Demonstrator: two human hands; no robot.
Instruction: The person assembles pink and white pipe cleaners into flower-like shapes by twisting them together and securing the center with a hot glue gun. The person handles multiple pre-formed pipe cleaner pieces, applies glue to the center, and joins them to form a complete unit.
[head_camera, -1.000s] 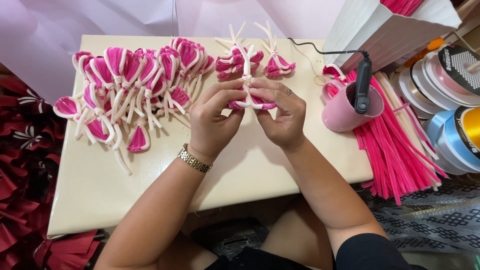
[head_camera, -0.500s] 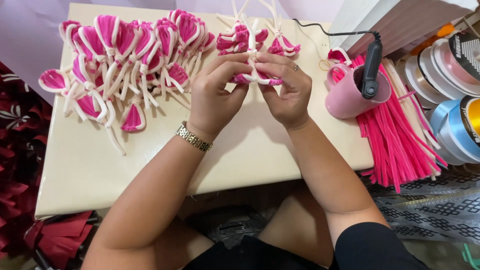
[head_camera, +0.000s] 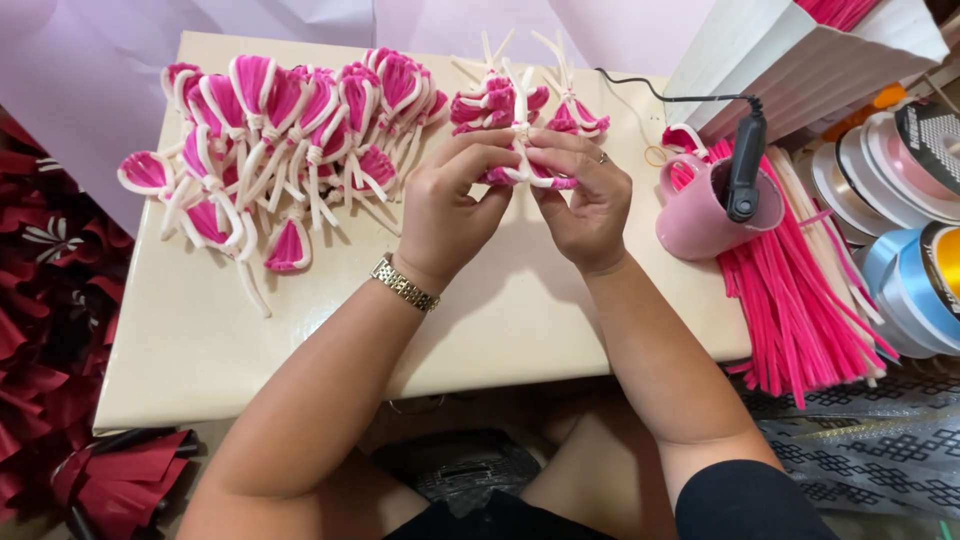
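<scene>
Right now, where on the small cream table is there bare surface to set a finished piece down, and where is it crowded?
The table is bare along its near half, from the near edge up to the pile of pink-and-white petal pieces, and under both forearms. The left hand and right hand pinch a petal cluster above it. The far-left corner is crowded; the pink mug and pink pipe cleaners fill the right edge.

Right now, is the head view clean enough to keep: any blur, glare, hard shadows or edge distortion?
Head view: sharp on the left hand, the right hand and the pink-and-white petal piece they pinch. Light is even and soft, with a faint shadow under the forearms on the cream table. Mild sheen on the ribbon spools, not blown out. Table edges bow slightly, as from a wide lens.
</scene>
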